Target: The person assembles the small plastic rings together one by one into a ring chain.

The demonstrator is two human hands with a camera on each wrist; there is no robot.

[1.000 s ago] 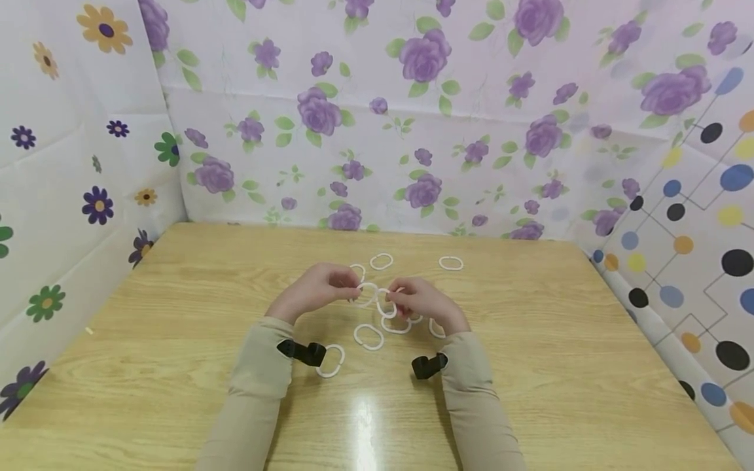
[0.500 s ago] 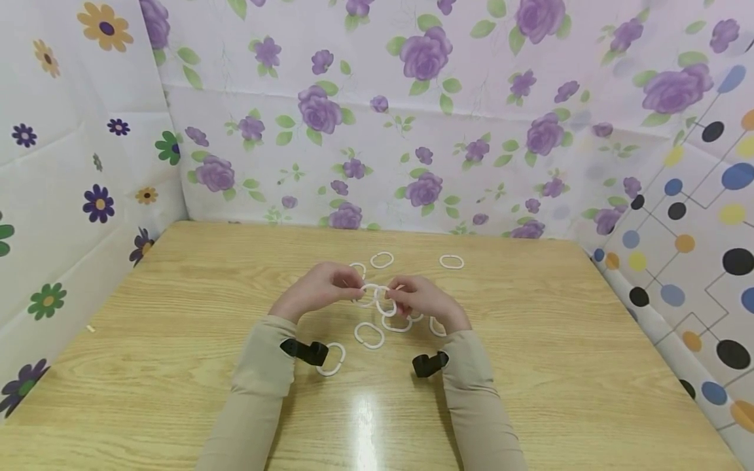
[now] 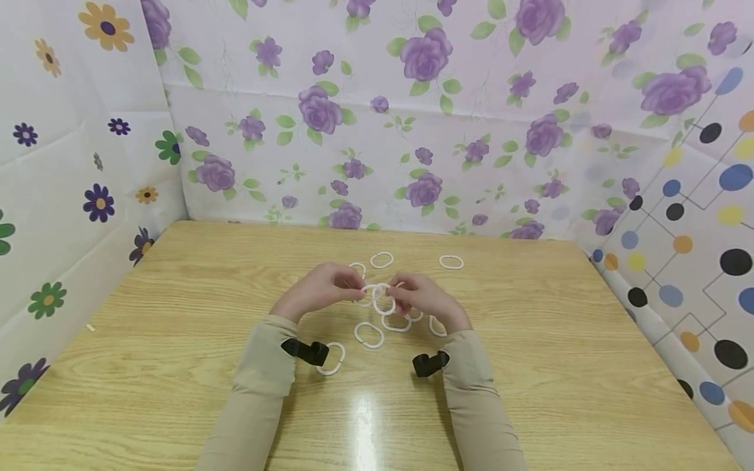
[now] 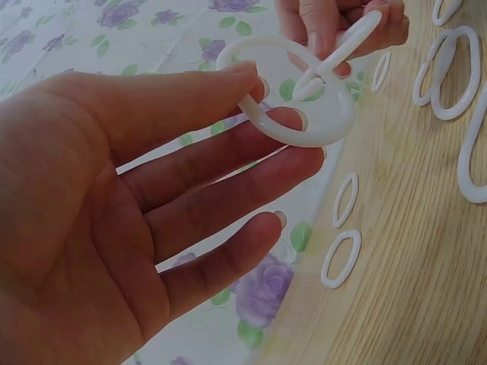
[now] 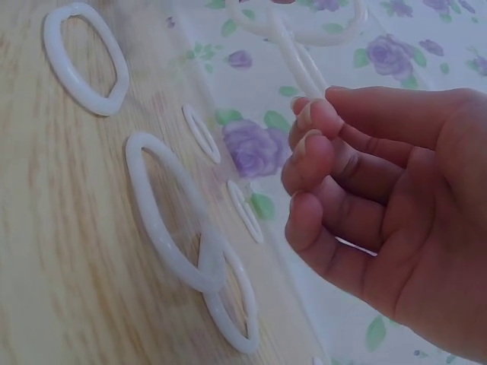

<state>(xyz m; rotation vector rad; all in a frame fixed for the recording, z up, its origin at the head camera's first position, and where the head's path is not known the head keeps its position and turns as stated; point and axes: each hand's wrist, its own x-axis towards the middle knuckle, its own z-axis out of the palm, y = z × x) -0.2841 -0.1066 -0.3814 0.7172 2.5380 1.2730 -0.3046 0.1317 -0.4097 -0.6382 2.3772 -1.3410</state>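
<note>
Head view: left hand (image 3: 321,288) and right hand (image 3: 427,302) nearly meet above the wooden table (image 3: 177,340). Each pinches one white ring, tips brought together to about the ring's thickness. Left-held ring (image 3: 365,305) and right-held ring (image 3: 385,314) cross in the gap between the hands. Around the grip: one ring (image 3: 380,268) beyond it, another (image 3: 452,269) beyond and to the right, one (image 3: 372,347) on the near side, one (image 3: 328,374) beside the left wrist.

Left wrist view: thumb on the left-held ring's rim, index and middle fingertips against its other side; remaining fingers extended. Right-held ring's end shows inside its opening; whether fully linked, cannot tell.

Right wrist view: thumb and index pinch the right-held ring's end, other fingers bent. Overlapping pair of rings (image 5: 156,220) lies on the table below the grip.
</note>
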